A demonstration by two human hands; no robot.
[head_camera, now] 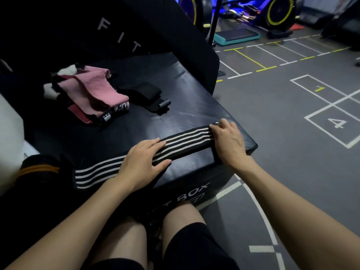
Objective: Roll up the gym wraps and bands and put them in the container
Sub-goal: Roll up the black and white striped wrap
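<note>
A long black wrap with white stripes (187, 140) lies stretched along the front edge of a black padded box (175, 98). My left hand (143, 162) presses flat on the middle of the wrap, fingers straight. My right hand (228, 140) grips the wrap's right end near the box corner, fingers curled over it. The wrap's left part (91, 175) runs off toward my lap. At the back left of the box lie pink bands (93, 92) and a black wrap (142, 92).
A white container (9, 129) stands at the left edge. A black roll with an orange stripe (39, 168) sits by it. A black pad leans behind the box. Grey floor with painted lines (292, 114) spreads right; a teal step and bikes stand far back.
</note>
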